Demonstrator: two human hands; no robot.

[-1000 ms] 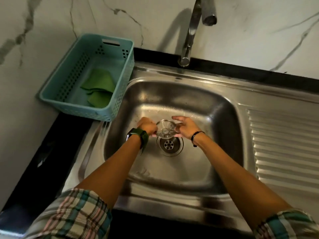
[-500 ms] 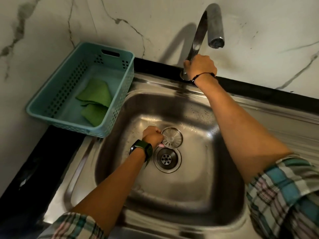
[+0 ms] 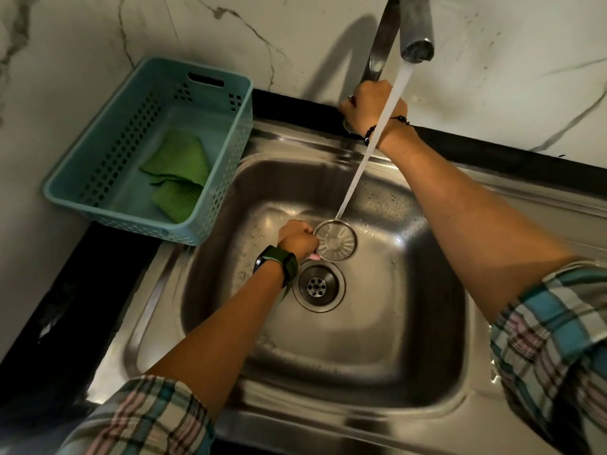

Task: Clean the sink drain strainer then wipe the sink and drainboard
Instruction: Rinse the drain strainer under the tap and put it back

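The counter (image 3: 98, 274) is dark and carries a steel sink (image 3: 377, 339), which is the biggest thing here and catches all the water. At the back of it stands the faucet (image 3: 387, 37), and its spout hangs over the basin, so the stream (image 3: 371, 142) falls down slanted in this view onto the far edge of the strainer.

On the left of the sink sits a teal basket (image 3: 223, 152) with green cloths (image 3: 177, 172) inside. I think they wait there, dry and near, for the wiping part.

The right hand (image 3: 371, 106) is closed around the base of the faucet, probably on the valve to control the flow.

The left hand (image 3: 297, 238) is curled and grips the drain strainer (image 3: 335, 239) by its near edge. It holds it tilted under the water, just above the open drain hole (image 3: 318, 285), so the dirt can wash straight down.
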